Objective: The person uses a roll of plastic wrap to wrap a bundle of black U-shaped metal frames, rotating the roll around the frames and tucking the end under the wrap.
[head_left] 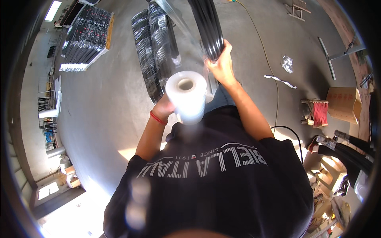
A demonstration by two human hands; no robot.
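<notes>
A white roll of stretch film (187,102) stands upright before my chest. My left hand (163,106) is closed on its left side, the fingers partly hidden behind it. A clear strip of film (183,24) runs beside a bundle of long black tubes (207,29). My right hand (222,66) grips the near end of that bundle, thumb and fingers around its edge. To the left of the bundle, several black lengths wrapped in film (147,49) lie side by side, their near ends close to my left hand.
Wrapped black lengths (88,37) are stacked at the far left. On the right are a yellowish hose (265,51), a crumpled film scrap (287,63), a twisted white strip (280,81), a red-topped stool (320,113) and a cardboard box (344,104). Further black bundles (349,152) lie at the right edge.
</notes>
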